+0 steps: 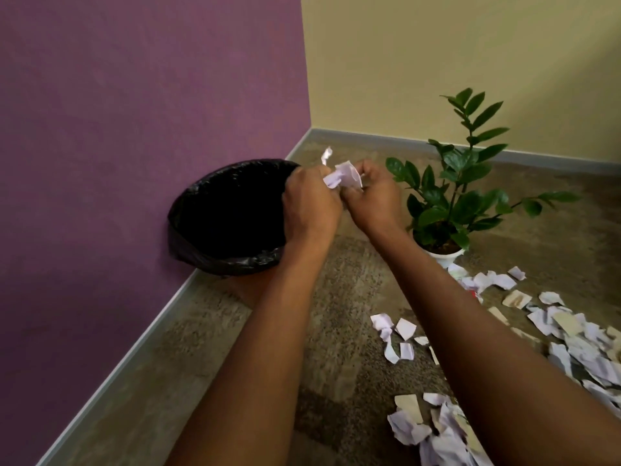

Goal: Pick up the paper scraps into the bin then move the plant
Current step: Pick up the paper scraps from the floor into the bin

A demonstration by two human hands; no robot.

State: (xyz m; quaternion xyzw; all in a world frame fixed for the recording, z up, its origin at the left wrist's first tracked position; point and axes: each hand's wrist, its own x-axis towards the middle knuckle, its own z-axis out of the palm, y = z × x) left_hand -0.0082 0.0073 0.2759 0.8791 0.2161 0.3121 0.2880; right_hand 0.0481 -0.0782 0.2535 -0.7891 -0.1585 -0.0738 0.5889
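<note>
Left hand (311, 203), right hand (373, 196): fingers clamped on scrap wad (342, 176), centre frame, beside bin (228, 216) rim for dropping | more scraps (571, 338) lower right | plant (453, 183) unmoved, right.

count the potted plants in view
1. The potted plant stands in its white pot on the carpet, right of the right hand and across from the black-lined bin. Nothing suggests another hidden.

left hand (311, 205): raised, fingers curled closed | right hand (373, 196): raised, fingers pinched shut | both forearms extended forward, hands touching
</note>
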